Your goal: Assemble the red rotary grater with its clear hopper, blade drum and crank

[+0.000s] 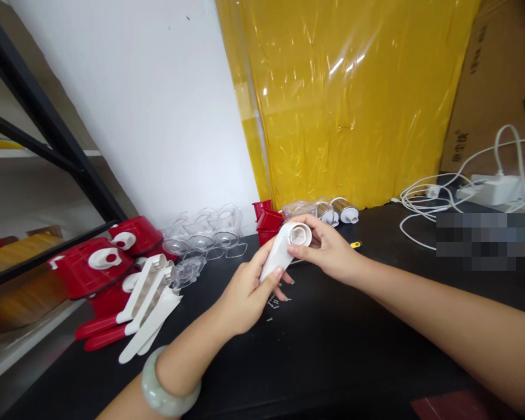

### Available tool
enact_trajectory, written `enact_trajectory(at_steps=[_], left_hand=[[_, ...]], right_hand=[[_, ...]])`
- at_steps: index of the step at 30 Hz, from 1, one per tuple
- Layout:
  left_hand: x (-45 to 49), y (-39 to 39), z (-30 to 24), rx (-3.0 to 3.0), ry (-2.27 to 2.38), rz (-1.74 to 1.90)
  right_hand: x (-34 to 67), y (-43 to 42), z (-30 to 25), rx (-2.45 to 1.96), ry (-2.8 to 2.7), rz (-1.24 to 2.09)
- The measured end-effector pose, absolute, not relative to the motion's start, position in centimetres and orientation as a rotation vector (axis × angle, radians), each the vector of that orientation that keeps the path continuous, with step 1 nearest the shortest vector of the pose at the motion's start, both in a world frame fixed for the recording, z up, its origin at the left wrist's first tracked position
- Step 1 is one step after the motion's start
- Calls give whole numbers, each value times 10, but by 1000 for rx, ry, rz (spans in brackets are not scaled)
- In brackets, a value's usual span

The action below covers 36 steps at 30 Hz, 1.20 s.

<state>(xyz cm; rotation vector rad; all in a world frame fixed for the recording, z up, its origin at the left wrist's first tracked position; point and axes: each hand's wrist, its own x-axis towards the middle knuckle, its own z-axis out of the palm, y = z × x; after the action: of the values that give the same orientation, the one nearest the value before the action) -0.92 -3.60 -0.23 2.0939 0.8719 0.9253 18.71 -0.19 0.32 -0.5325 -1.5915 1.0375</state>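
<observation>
White part (pixel 279 252) in hands (pixel 245 294); Chinese-lettered carton (pixel 492 111)

Assembly workshop, black worktable (pixel 354 356), red housings (pixel 76 279) (several alike), loose screws (pixel 276 307), shelving rack (pixel 67 137)

Looks like smooth white plastic with a soft sheen on the held part (pixel 276 255). Shows glossy red plastic on the housings (pixel 79 274), clear, shiny plastic on the transparent pieces (pixel 201 233). Reads as rough, metal-like on the drums (pixel 343 206); wrinkled, glossy film on the yellow sheet (pixel 324 105); matt paperboard on the carton (pixel 485 111); polished, stone-like on the bangle (pixel 168 392).
</observation>
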Motion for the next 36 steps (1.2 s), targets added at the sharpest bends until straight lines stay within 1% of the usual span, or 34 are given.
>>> enact_trajectory(at_steps=[8, 11, 15, 26, 33, 36], left_hand=[[-10, -36, 6, 2142, 1003, 937], [-13, -35, 11, 2243, 1051, 966], [-15, -33, 15, 2378, 1122, 910], [-12, -31, 15, 2219, 1089, 970], [-11, -35, 13, 2534, 1219, 957], [-10, -36, 14, 2654, 1237, 877]], right_hand=[[188, -3, 7, -520, -1583, 964], [191, 2, 8, -521, -1529, 874], [196, 10, 5, -520, -1474, 819], [188, 11, -2, -471, -1517, 795], [182, 2, -5, -539, -1575, 741], [181, -5, -4, -531, -1623, 705]])
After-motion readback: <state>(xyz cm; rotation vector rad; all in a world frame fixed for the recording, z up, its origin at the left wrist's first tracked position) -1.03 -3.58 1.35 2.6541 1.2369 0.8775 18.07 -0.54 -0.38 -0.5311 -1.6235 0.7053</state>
